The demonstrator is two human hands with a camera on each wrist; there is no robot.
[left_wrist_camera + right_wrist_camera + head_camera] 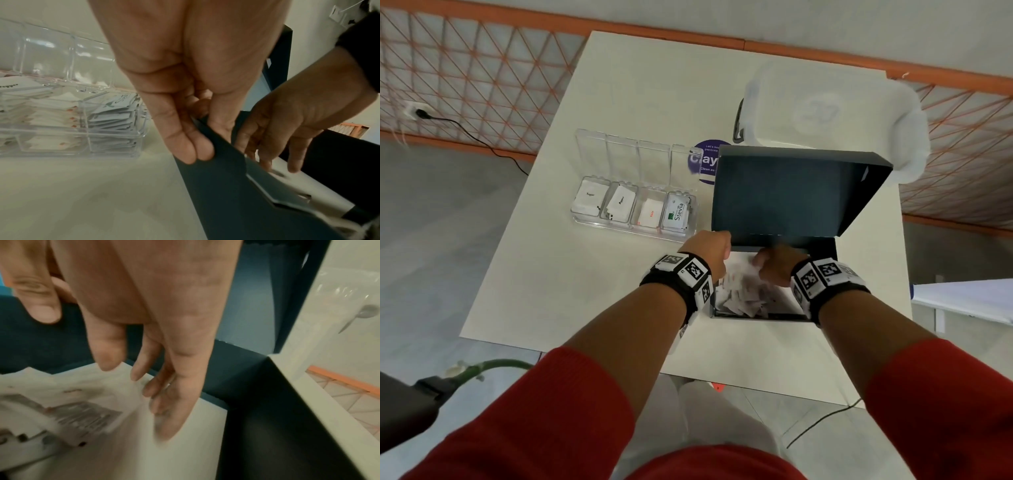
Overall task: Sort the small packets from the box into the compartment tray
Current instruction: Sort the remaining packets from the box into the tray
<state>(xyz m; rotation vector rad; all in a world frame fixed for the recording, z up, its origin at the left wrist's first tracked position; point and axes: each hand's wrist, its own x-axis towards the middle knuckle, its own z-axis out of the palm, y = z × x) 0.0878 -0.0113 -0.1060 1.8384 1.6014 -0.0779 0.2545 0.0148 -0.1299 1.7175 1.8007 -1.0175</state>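
A dark box with its lid standing open sits on the white table. Several small white packets lie loose inside it. My left hand pinches the box's left wall, fingers outside and thumb inside. My right hand hangs inside the box above the packets, its fingers straight and holding nothing. To the left of the box stands the clear compartment tray, lid up, with stacked packets in each of its compartments.
A translucent plastic tub stands behind the box at the back right. A purple round sticker lies between tray and box lid. The table's front edge is near my arms. Bare tabletop lies left of the box.
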